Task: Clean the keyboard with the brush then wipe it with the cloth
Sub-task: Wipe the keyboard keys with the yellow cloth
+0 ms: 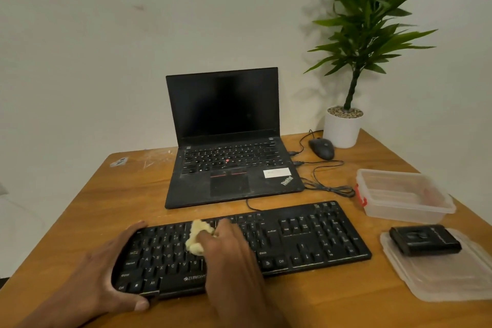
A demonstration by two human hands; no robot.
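A black wired keyboard (pixel 306 239) lies across the wooden table near its front edge. My left hand (pixel 106 274) grips the keyboard's left end, thumb at the front edge and fingers over the back corner. My right hand (pixel 226 250) presses a crumpled yellow cloth (pixel 198 237) onto the keys in the left-middle of the keyboard. A black brush-like block (pixel 424 239) rests on a clear plastic lid at the right.
An open black laptop (pixel 229 141) stands behind the keyboard, with a mouse (pixel 321 148) and loose cables (pixel 324 184) to its right. A clear plastic box (pixel 404 196), its lid (pixel 447 274) and a potted plant (pixel 343 125) occupy the right side.
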